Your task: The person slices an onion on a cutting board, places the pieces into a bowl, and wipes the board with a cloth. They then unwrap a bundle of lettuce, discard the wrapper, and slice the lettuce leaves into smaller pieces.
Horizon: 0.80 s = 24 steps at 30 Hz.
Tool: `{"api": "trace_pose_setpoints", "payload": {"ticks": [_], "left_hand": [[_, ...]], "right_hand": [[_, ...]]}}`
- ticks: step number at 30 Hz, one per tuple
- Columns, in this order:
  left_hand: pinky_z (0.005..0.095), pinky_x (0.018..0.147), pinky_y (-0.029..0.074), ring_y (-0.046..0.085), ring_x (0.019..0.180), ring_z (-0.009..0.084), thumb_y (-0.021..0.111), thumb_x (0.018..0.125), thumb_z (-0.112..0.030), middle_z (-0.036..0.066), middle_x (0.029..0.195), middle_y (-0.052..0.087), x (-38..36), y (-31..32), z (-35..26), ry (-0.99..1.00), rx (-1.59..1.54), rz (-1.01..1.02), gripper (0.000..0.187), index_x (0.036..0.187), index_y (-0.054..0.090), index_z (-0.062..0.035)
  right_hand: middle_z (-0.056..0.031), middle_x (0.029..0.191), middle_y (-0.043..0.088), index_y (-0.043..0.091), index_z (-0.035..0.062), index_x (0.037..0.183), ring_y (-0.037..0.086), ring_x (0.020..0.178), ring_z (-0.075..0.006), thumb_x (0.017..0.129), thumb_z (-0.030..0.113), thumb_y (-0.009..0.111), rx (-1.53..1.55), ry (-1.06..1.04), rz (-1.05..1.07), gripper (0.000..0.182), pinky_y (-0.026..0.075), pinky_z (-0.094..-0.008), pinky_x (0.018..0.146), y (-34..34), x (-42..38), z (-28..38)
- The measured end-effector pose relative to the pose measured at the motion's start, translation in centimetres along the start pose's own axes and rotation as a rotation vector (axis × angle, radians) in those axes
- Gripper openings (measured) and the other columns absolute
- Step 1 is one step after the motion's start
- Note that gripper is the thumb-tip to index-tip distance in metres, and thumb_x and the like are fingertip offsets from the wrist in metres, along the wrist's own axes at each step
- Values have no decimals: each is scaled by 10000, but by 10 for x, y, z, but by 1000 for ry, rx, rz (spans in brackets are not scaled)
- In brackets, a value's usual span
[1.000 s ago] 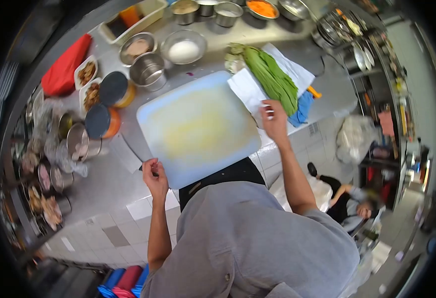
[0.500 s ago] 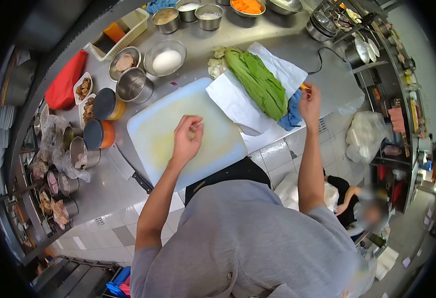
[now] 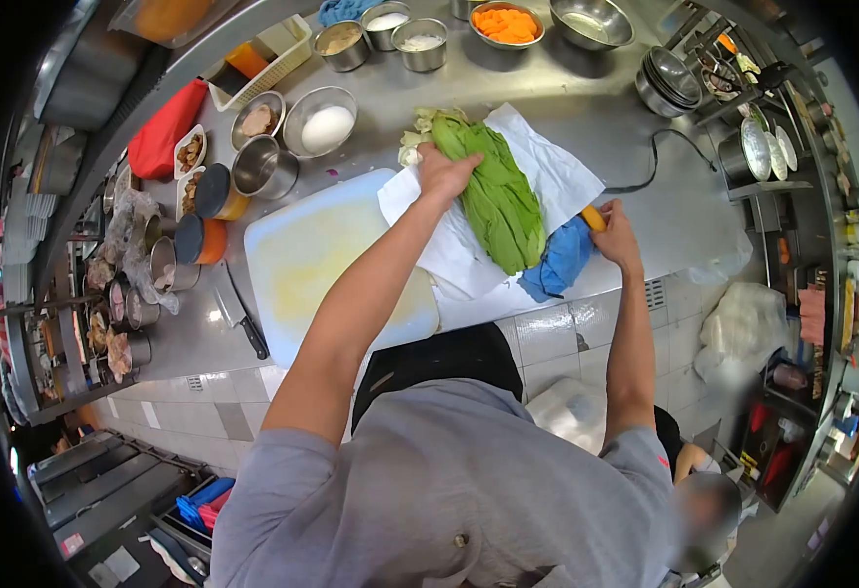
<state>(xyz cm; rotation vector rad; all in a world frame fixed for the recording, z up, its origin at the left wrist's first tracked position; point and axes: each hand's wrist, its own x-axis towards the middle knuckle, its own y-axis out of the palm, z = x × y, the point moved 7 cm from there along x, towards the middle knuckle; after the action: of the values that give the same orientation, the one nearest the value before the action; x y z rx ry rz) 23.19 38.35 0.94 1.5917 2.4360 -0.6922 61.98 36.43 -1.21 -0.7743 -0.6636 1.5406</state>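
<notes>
A long head of leafy green lettuce (image 3: 498,211) lies on white paper (image 3: 554,162) on the steel counter. My left hand (image 3: 449,174) grips the lettuce near its pale stem end, fingers and thumb around its edge. At the counter's right front, my right hand (image 3: 618,237) is closed on a short orange-yellow object (image 3: 594,218); most of it is hidden by the fingers. A blue cloth (image 3: 561,260) lies beside that hand and against the leaf tips. Left of the paper is a white cutting board (image 3: 327,260) with yellowish stains.
A black-handled kitchen knife (image 3: 241,318) lies left of the board. Steel bowls, one holding a white mass (image 3: 327,129), stand behind it. Sliced carrots fill a bowl (image 3: 506,24) at the back. A black cord (image 3: 655,162) lies at right. Another person (image 3: 709,514) is behind at lower right.
My left hand has moved from over the cutting board, right and away from me, onto the lettuce. The right hand has come lower beside the blue cloth, showing more of the orange-yellow object.
</notes>
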Motion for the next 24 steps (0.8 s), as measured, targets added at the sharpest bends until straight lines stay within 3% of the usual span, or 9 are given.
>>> {"api": "trace_pose_setpoints", "payload": {"ticks": [1,4,7,9,11,13,17,20,24], "left_hand": [[379,914,587,700,1099,280,820,865,-170,244,1220,679,0,0,-2,12,10,-18,594,1281,502,110],[435,847,641,716,1059,308,768,894,-88,230,1227,664,0,-4,1,-129,-358,222,487,1280,521,77],[429,976,582,690,1131,289,715,903,-55,188,1295,656,8,-22,-1,-99,-660,308,505,1364,535,48],[448,1001,572,685,1141,296,670,918,-83,168,1294,657,-2,-44,-23,-13,-773,412,512,1396,525,27],[467,1024,560,682,1151,304,626,925,-114,162,1292,662,-21,-88,-49,59,-902,464,514,1413,529,14],[485,1045,546,679,1163,313,585,924,-146,169,1291,670,-37,-120,-62,80,-1028,526,514,1413,546,8],[501,1068,529,674,1203,328,544,902,-165,201,1311,688,-41,-207,-23,38,-1197,867,517,1384,608,8],[494,1089,524,671,1220,333,538,889,-162,215,1342,669,-67,-289,2,40,-1209,813,564,1421,567,21],[453,1114,519,641,1275,306,548,861,-120,211,1381,637,-115,-388,4,115,-897,580,610,1451,517,35]], "right_hand": [[-245,910,699,518,38,1154,702,881,-430,812,43,692,26,73,41,384,531,-489,785,-4,-2,-1],[-226,856,687,516,36,1174,703,789,-391,804,72,697,71,145,-17,413,520,-458,721,-26,-16,-13],[-160,793,666,522,42,1224,658,673,-318,829,81,704,131,58,-97,436,498,-440,648,-47,-36,-19],[-58,723,595,535,60,1255,564,572,-183,916,144,722,214,29,-168,396,447,-365,544,-60,-51,-14],[13,711,534,544,77,1279,487,540,-85,1019,216,678,487,187,-123,324,390,-271,491,-62,-70,-2],[42,695,500,537,97,1316,458,523,-46,1070,260,627,666,181,-97,309,368,-218,472,-57,-84,19],[14,755,524,495,88,1372,451,514,-60,1098,282,571,688,16,-165,345,392,-233,459,-35,-104,58],[-19,812,542,468,82,1396,457,520,-65,1111,305,541,778,19,-130,370,400,-234,459,-18,-120,103],[-35,840,553,446,86,1400,479,548,-71,1101,264,564,845,1,20,367,410,-231,467,25,-125,125]]}}
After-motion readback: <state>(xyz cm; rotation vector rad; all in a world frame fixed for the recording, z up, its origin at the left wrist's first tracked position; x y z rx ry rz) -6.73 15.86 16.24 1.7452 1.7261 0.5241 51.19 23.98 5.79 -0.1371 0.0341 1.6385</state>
